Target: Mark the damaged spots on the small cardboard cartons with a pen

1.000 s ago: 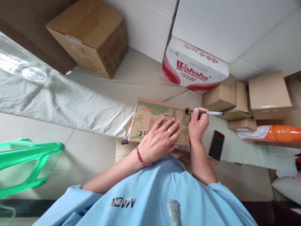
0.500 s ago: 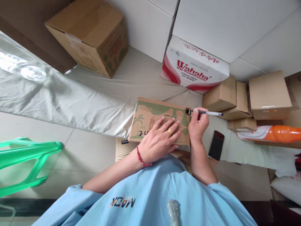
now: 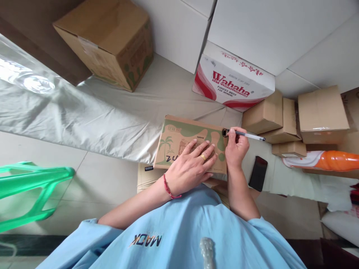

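A flat brown and green carton (image 3: pixel 182 138) with a palm tree print and black handwriting lies in front of me. My left hand (image 3: pixel 192 164) rests flat on its top with the fingers spread, a ring on one finger and a red string on the wrist. My right hand (image 3: pixel 237 145) is closed around a pen (image 3: pixel 246 135) at the carton's right edge. The pen's tip sits beside a small dark mark (image 3: pixel 224 132) at the carton's far right corner.
A grey sheet (image 3: pixel 98 112) covers the floor. On it stand a brown carton (image 3: pixel 109 41) and a red-white Wahaha box (image 3: pixel 232 82). Small brown boxes (image 3: pixel 291 119) are stacked at the right, above an orange-white bag (image 3: pixel 328 160). A black phone (image 3: pixel 258 173) lies by my right arm, a green stool (image 3: pixel 30 190) at the left.
The pen has tilted slightly, its far end dipping lower to the right. Both hands stay where they were on the carton.
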Available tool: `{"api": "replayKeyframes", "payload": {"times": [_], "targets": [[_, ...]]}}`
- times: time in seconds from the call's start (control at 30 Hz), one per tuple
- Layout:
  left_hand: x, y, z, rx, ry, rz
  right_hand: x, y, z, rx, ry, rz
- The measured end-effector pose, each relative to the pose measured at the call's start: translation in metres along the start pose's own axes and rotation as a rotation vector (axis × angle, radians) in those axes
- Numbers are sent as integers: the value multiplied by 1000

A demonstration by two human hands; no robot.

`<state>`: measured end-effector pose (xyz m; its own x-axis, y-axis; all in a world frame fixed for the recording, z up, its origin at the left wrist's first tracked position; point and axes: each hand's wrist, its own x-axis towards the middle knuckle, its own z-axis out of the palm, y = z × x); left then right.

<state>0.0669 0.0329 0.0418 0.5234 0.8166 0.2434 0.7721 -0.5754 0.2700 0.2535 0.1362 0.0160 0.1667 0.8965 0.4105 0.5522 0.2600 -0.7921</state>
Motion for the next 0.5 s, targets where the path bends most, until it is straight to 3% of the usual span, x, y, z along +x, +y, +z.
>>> {"api": "replayKeyframes", "payload": {"times": [0.5], "targets": [[0,0,1,0,6,0,0,5,0,-46,19,9]]}}
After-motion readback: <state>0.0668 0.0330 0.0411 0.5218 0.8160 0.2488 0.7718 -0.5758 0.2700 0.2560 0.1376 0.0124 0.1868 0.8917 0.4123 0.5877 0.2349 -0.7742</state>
